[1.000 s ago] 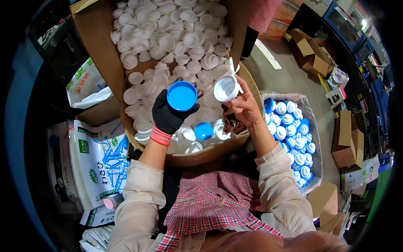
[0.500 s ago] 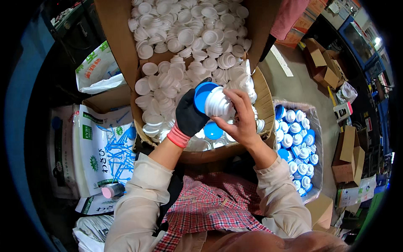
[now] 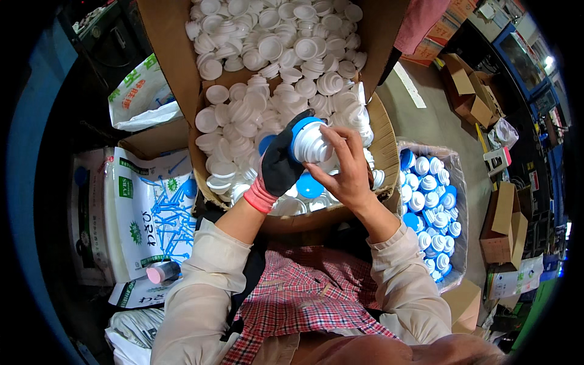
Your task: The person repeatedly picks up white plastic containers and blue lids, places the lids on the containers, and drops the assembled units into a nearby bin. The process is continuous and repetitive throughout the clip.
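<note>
Wearing a black glove with a pink cuff, my left hand (image 3: 277, 167) grips a round blue cap (image 3: 302, 124) from its left side. A white stepped plastic piece (image 3: 314, 145) sits against the blue cap's mouth; whether it is fully seated I cannot tell. My bare right hand (image 3: 348, 173) holds the white piece from the right with thumb and fingertips. Below them, another blue cap (image 3: 309, 187) lies on the white pieces, and a further blue cap (image 3: 266, 143) shows partly behind the glove. Under both hands is a cardboard box (image 3: 384, 131) of loose white stepped pieces (image 3: 243, 115).
A lined bin (image 3: 457, 182) at the right holds blue-and-white joined caps (image 3: 429, 201). Blue plastic sticks (image 3: 170, 219) lie on a printed white sack (image 3: 131, 228) at the left, near a pink-ended cylinder (image 3: 157, 274). Open cartons (image 3: 502, 225) stand on the floor far right.
The white piece has gone from beside the blue cap's open mouth to up against it. The blue cap has turned toward the right, and a blue cap now shows behind the glove.
</note>
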`<move>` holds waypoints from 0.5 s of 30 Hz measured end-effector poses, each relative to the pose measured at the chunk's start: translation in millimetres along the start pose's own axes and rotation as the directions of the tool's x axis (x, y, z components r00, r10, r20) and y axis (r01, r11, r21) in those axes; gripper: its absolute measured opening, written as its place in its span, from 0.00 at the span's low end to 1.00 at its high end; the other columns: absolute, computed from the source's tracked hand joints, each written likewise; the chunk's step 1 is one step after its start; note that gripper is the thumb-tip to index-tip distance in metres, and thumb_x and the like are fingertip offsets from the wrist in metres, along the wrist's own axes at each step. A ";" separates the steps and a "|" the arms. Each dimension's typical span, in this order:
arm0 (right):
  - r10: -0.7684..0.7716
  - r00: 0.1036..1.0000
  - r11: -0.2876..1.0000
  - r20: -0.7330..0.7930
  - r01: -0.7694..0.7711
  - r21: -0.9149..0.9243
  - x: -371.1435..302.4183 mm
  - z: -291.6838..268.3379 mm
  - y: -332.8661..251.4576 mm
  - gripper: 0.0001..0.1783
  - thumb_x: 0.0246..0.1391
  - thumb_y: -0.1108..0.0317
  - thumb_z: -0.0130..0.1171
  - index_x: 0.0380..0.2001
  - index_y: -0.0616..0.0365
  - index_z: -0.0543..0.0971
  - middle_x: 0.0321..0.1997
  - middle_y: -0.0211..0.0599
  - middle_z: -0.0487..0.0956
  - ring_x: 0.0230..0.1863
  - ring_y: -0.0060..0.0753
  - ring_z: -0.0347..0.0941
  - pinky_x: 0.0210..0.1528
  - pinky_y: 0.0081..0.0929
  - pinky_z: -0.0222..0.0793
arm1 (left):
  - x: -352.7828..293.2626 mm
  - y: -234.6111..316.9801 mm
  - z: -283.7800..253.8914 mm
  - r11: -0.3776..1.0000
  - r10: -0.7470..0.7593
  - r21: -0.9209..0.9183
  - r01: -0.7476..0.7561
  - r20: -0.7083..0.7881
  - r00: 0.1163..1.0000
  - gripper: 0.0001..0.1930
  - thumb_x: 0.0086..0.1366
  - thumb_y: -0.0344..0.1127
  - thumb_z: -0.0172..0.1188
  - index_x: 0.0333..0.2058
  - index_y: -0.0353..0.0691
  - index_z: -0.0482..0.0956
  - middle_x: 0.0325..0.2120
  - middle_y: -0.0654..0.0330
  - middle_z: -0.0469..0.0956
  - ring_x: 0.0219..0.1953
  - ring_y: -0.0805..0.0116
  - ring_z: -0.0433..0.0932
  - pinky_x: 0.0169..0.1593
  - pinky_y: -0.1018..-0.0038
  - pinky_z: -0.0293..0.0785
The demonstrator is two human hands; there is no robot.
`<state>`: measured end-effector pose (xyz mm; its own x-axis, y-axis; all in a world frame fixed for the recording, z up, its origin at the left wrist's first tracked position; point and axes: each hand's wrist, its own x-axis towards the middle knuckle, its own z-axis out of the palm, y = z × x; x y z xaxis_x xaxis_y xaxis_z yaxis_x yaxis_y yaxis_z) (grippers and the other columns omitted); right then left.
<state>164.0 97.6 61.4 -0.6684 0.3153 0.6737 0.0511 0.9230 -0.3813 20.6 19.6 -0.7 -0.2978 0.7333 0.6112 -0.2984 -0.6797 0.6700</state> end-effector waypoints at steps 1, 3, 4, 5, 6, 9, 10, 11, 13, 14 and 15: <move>-0.004 1.000 1.000 -0.005 0.004 0.006 0.6 -0.2 -0.9 0.39 0.36 0.70 0.73 0.55 0.59 0.71 0.49 0.47 0.69 0.48 0.47 0.69 0.49 0.36 0.68 | -0.2 -0.3 0.4 0.999 0.000 -0.047 0.000 -0.002 1.000 0.25 0.71 0.34 0.47 0.64 0.34 0.58 0.64 0.54 0.60 0.63 0.64 0.63 0.65 0.68 0.59; -0.013 1.000 1.000 -0.017 0.013 0.019 1.8 -0.2 -2.9 0.39 0.34 0.72 0.73 0.55 0.59 0.71 0.47 0.47 0.69 0.45 0.47 0.68 0.46 0.36 0.68 | 0.4 1.5 1.5 0.993 -0.024 -0.119 0.023 -0.005 1.000 0.26 0.69 0.33 0.49 0.63 0.34 0.59 0.64 0.54 0.60 0.62 0.64 0.63 0.64 0.69 0.59; -0.006 1.000 1.000 -0.005 0.007 0.022 0.6 0.4 -1.6 0.39 0.35 0.71 0.74 0.55 0.59 0.70 0.48 0.46 0.69 0.47 0.47 0.69 0.48 0.36 0.68 | 0.6 2.4 2.1 0.998 -0.001 -0.065 0.000 -0.003 1.000 0.26 0.69 0.33 0.51 0.63 0.34 0.59 0.63 0.54 0.61 0.62 0.65 0.64 0.64 0.70 0.60; 0.000 1.000 1.000 0.006 0.000 0.025 -1.8 1.4 1.3 0.39 0.35 0.69 0.74 0.55 0.59 0.70 0.49 0.46 0.69 0.48 0.47 0.69 0.49 0.36 0.68 | -0.3 3.3 3.3 0.981 0.090 0.168 -0.092 0.017 0.996 0.27 0.67 0.33 0.53 0.63 0.35 0.60 0.63 0.54 0.62 0.61 0.66 0.65 0.63 0.70 0.60; 0.006 1.000 1.000 0.015 -0.006 0.026 -2.8 1.2 3.6 0.40 0.36 0.68 0.74 0.56 0.59 0.70 0.49 0.46 0.69 0.50 0.46 0.69 0.51 0.36 0.67 | 0.6 5.0 3.8 0.972 0.044 0.232 -0.041 -0.008 0.999 0.28 0.66 0.32 0.55 0.63 0.35 0.60 0.62 0.54 0.63 0.60 0.66 0.66 0.62 0.71 0.61; 0.057 0.995 0.997 0.084 -0.061 0.053 -1.2 -3.0 6.3 0.40 0.38 0.64 0.74 0.57 0.59 0.70 0.50 0.44 0.69 0.52 0.45 0.68 0.54 0.35 0.65 | 4.3 13.0 1.8 0.922 -0.374 0.050 0.384 -0.149 0.915 0.32 0.61 0.30 0.62 0.63 0.36 0.61 0.59 0.56 0.67 0.56 0.69 0.69 0.59 0.73 0.64; 0.137 0.989 0.972 0.058 -0.145 0.185 -0.4 -4.2 8.6 0.42 0.40 0.61 0.74 0.59 0.58 0.68 0.53 0.42 0.68 0.56 0.42 0.66 0.57 0.35 0.63 | 8.7 10.6 2.2 0.942 -0.328 0.020 0.336 -0.166 0.930 0.33 0.58 0.29 0.64 0.62 0.36 0.63 0.55 0.58 0.71 0.53 0.71 0.71 0.58 0.74 0.66; 0.325 0.942 0.808 0.081 -0.322 0.494 -0.6 0.7 18.2 0.42 0.40 0.66 0.74 0.59 0.60 0.66 0.54 0.41 0.70 0.56 0.39 0.67 0.56 0.33 0.65 | 11.2 14.1 3.5 0.938 -0.344 -0.010 0.347 -0.151 0.927 0.33 0.58 0.29 0.64 0.62 0.36 0.63 0.55 0.58 0.71 0.53 0.71 0.71 0.58 0.74 0.66; 0.437 0.845 0.546 0.307 -0.521 0.656 -2.4 -1.1 27.9 0.40 0.44 0.65 0.72 0.60 0.62 0.65 0.53 0.39 0.72 0.52 0.32 0.70 0.54 0.30 0.68 | 12.5 21.3 10.1 0.923 -0.384 -0.084 0.376 -0.115 0.916 0.33 0.58 0.29 0.63 0.62 0.35 0.63 0.55 0.57 0.71 0.53 0.71 0.71 0.58 0.74 0.66; 0.443 0.830 0.506 0.339 -0.544 0.670 -1.6 -3.8 29.8 0.39 0.45 0.65 0.72 0.59 0.62 0.65 0.51 0.38 0.73 0.51 0.31 0.71 0.53 0.29 0.68 | 11.5 18.1 9.4 0.935 -0.352 -0.011 0.354 -0.134 0.926 0.31 0.59 0.31 0.64 0.60 0.34 0.65 0.52 0.58 0.72 0.51 0.71 0.71 0.56 0.74 0.66; 0.445 0.816 0.464 0.370 -0.563 0.684 -0.5 -4.9 31.1 0.38 0.46 0.65 0.71 0.59 0.63 0.66 0.50 0.38 0.74 0.49 0.30 0.72 0.51 0.28 0.69 | 9.7 15.5 4.9 0.914 -0.379 0.092 0.394 -0.146 0.914 0.30 0.60 0.32 0.63 0.60 0.34 0.65 0.51 0.58 0.73 0.50 0.72 0.72 0.54 0.75 0.68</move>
<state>169.6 127.2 52.4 -0.7972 0.5859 0.1456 -0.1073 0.0999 -0.9892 17.5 16.3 17.8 -0.2911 0.9253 0.2429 -0.3069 -0.3308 0.8924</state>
